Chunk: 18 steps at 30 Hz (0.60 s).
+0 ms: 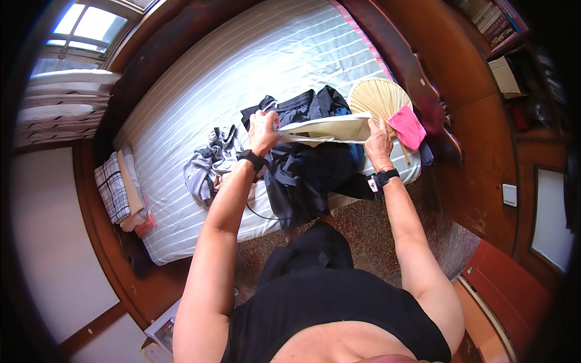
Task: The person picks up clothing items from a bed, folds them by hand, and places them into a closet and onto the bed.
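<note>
My left hand (264, 131) grips one end of a pale, open-mouthed bag or cloth piece (336, 128), whose exact kind I cannot tell. The other end is pinched in my right hand (379, 139), so its opening stretches between them. Beneath it, dark garments (299, 181) lie in a heap on the bed, partly hanging over the edge. Grey and white clothes (206, 163) are crumpled to the left. Just beyond my right hand rests a woven palm-leaf fan (379, 97), with a pink cloth (407, 127) over part of it.
A striped sheet (254, 72) covers the bed. Folded cloths (119, 190) are stacked at its left corner. A dark wooden bed end (408, 59) borders the right side, beside a wooden cabinet (476, 149). A thin black cord (263, 217) hangs by the near edge.
</note>
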Motion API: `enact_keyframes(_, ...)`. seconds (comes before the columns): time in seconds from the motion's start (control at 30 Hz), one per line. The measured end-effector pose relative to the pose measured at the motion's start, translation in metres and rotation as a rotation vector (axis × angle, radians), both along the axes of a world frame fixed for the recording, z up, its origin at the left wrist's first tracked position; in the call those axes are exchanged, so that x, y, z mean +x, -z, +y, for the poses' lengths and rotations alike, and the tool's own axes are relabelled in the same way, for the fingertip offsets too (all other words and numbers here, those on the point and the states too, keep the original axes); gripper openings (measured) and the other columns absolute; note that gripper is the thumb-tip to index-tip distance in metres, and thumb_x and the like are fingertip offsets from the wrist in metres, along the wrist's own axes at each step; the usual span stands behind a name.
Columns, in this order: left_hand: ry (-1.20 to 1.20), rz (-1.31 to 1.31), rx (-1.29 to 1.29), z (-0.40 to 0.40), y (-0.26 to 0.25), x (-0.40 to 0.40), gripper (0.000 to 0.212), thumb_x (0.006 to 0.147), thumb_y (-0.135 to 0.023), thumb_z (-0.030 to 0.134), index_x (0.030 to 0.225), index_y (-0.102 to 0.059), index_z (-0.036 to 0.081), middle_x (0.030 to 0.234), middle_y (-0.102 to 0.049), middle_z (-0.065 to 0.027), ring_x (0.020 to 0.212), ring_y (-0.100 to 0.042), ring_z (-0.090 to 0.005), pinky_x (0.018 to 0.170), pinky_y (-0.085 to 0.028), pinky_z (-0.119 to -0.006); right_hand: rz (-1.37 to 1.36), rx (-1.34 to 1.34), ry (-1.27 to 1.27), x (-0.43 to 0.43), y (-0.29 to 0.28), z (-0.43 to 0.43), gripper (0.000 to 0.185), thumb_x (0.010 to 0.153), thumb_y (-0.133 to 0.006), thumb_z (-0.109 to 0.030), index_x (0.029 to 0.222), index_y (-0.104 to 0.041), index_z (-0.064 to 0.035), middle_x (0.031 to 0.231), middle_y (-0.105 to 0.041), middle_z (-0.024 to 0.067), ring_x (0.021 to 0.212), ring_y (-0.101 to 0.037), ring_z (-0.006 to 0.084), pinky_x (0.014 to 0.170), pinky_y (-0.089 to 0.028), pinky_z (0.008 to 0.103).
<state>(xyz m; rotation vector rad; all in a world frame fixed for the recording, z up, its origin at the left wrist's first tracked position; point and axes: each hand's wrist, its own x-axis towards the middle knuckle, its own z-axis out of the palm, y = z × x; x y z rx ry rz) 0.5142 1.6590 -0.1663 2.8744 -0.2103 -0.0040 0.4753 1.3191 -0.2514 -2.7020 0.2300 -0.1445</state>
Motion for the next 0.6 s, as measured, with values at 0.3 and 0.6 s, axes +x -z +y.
enact_keyframes(0.3, -0.827, 0.291, -1.262, 0.007, 0.004, -0.016, 0.021, 0.094, -0.041, 0.012, 0.109, -0.054, 0.003, 0.096, -0.065, -0.0121, 0.073, -0.065, -0.0208, 0.056, -0.055, -0.033, -0.188, 0.277, 0.014, -0.006, -0.032, 0.045, 0.048, 0.08, -0.052, 0.004, 0.126, -0.058, -0.0074, 0.11, -0.055, 0.0172, 0.1, -0.059, 0.039, 0.084, -0.05, 0.0465)
enact_keyframes(0.6, -0.931, 0.54, -0.944, 0.055, 0.114, -0.096, 0.014, 0.084, -0.064, 0.003, 0.094, -0.055, 0.008, 0.079, -0.059, -0.005, 0.06, -0.056, -0.0157, 0.048, -0.05, -0.031, 0.099, 0.363, -0.122, -0.049, 0.038, 0.066, 0.023, 0.078, -0.062, 0.004, 0.1, -0.065, -0.0001, 0.097, -0.06, 0.0172, 0.096, -0.06, 0.0348, 0.087, -0.05, 0.0419)
